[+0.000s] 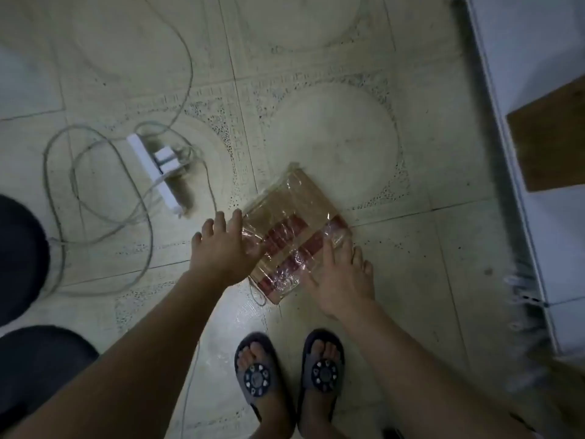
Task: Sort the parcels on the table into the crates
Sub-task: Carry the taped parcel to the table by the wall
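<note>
Dimly lit, seen from above: a pale tiled floor patterned with large circles and speckled borders. Lay at left, a white power strip amid loops of grey cable. Ran down the right side, a white ledge bearing a brown board.

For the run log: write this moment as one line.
left hand: on parcel | right hand: on parcel | parcel: on floor
</note>
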`<state>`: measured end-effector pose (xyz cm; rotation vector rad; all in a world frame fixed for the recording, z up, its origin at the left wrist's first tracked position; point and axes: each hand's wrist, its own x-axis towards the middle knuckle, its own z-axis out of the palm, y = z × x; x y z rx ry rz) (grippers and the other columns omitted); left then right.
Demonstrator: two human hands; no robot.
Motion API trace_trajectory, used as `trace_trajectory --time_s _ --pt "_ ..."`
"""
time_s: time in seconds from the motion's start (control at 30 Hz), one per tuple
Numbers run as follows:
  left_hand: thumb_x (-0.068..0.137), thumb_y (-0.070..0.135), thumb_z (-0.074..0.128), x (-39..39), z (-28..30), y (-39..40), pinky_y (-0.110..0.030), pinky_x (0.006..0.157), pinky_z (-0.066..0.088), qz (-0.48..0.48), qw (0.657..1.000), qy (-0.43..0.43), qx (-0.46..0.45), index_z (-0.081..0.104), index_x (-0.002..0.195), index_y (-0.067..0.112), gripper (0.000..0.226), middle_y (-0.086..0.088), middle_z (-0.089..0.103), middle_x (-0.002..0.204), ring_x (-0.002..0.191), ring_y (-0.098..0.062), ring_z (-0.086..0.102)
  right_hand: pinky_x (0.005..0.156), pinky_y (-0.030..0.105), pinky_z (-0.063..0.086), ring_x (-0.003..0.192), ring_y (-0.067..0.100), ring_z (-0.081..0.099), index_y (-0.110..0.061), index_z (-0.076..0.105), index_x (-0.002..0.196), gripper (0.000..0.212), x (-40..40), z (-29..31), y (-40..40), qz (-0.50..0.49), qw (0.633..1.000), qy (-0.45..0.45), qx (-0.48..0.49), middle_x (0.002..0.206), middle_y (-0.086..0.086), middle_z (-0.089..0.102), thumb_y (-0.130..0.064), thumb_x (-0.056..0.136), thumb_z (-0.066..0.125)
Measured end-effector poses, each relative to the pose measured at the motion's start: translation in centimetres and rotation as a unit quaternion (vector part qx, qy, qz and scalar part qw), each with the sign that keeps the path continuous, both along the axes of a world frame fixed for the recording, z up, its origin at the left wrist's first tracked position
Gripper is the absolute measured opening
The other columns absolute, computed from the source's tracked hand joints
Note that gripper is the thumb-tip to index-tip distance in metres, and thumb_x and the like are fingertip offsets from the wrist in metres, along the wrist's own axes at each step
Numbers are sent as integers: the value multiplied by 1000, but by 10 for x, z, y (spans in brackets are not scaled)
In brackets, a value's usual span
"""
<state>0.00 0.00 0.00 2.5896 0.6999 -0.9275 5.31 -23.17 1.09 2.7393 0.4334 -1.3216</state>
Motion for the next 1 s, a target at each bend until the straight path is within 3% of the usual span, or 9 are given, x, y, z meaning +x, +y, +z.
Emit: trace_trajectory --time_s 0.2,0.3,0.4,0.47,0.53,0.67,0.8,1.0 --pt "91 87 43 6 -86 5 -63 128 20 1 1000 17 -11 -3 170 26 110 -20 6 177 162 -44 12 130 63 17 163 49 4 -23 -12 171 103 -16 -78 -2 -48 999 23 10 174 30 -17 -85 98 28" --pt "88 87 48 3 -109 4 -63 122 34 -9 999 21 -25 -2 169 28 112 -20 27 170 151 -47 35 128 60 26 161 50 12 -24 -12 170 108 -21 -102 2 -63 997 9 38 171 30 -20 -88 95 32" --pt "83 88 56 -11 -118 -4 -59 105 52 -4 999 46 -28 1 166 29 115 -21 52 150 126 -46 60 121 56 42 159 50 21 -27 -15 170 116 -18 -114 5 -97 992 -13 83 171 26 -26 -90 91 41" --pt "83 82 65 -19 -122 -5 -58 96 58 22 997 55 -49 6 163 28 113 -18 59 139 114 -42 67 116 54 47 160 48 23 -28 -16 170 120 -8 -120 4 -95 991 -24 96 172 19 -33 -90 90 48" --pt "85 76 69 -25 -125 -4 -57 95 59 34 996 50 -61 13 161 24 108 -17 60 137 116 -40 66 116 53 48 161 44 25 -29 -15 170 122 1 -127 3 -101 988 -33 116 173 15 -35 -83 90 59" --pt "86 51 83 -24 -141 -1 -62 106 52 125 982 35 -138 7 166 23 114 -22 43 151 135 -47 52 118 57 46 153 45 41 -35 -20 169 133 9 -139 0 -202 963 19 179 178 18 -7 -60 87 82" --pt "89 29 82 -24 -149 -4 -55 94 60 181 957 0 -226 11 160 25 101 -12 64 134 115 -38 69 109 46 50 136 40 57 -38 -23 167 140 8 -147 -5 -216 955 30 199 167 17 21 -52 84 89" --pt "87 36 80 -24 -107 -7 -32 72 56 217 947 -59 -231 27 150 30 82 7 68 110 90 -20 72 107 41 52 128 28 61 -47 -7 169 127 17 -108 -7 -221 943 -7 248 159 9 31 -50 85 88"
